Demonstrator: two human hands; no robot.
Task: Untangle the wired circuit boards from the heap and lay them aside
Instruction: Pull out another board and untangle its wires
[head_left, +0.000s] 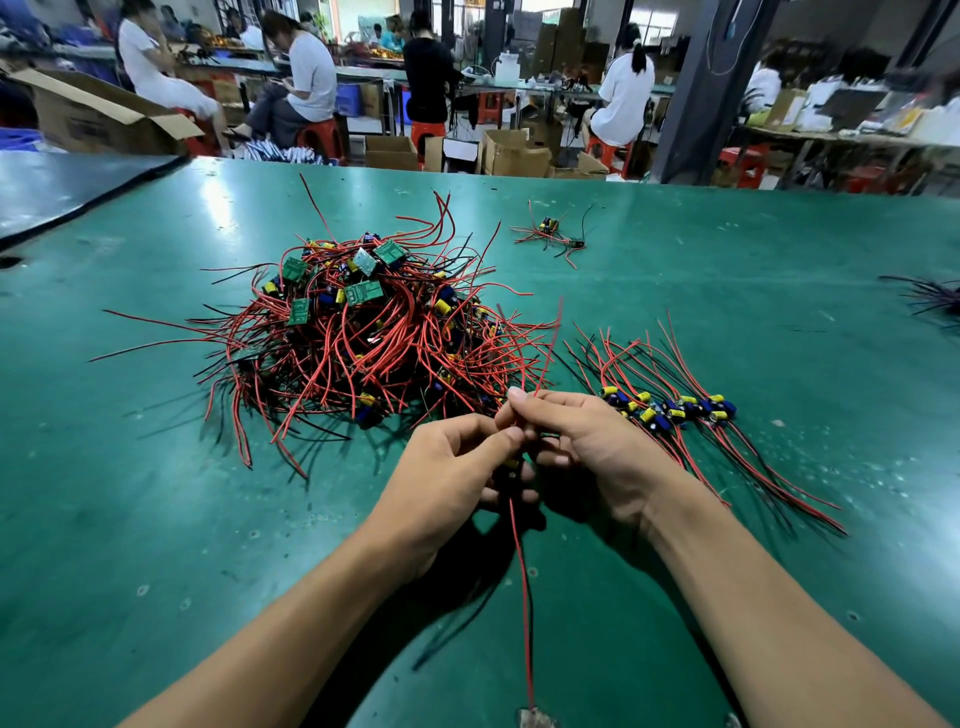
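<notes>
A tangled heap (358, 332) of small green circuit boards with red and black wires lies on the green table (130, 519), left of centre. To its right, several untangled boards (670, 408) lie side by side with their wires stretched out. Just in front of the heap, my left hand (447, 478) and my right hand (587, 441) meet over one wired board, mostly hidden between the fingers. Both hands pinch it. Its red wire (522, 577) hangs down toward me, and more red wires rise from my right fingers.
A small loose cluster of boards (553, 234) lies far back on the table, and dark wires (930, 296) lie at the right edge. A dark mat (62, 187) covers the far left corner. People sit at benches among cardboard boxes beyond the table.
</notes>
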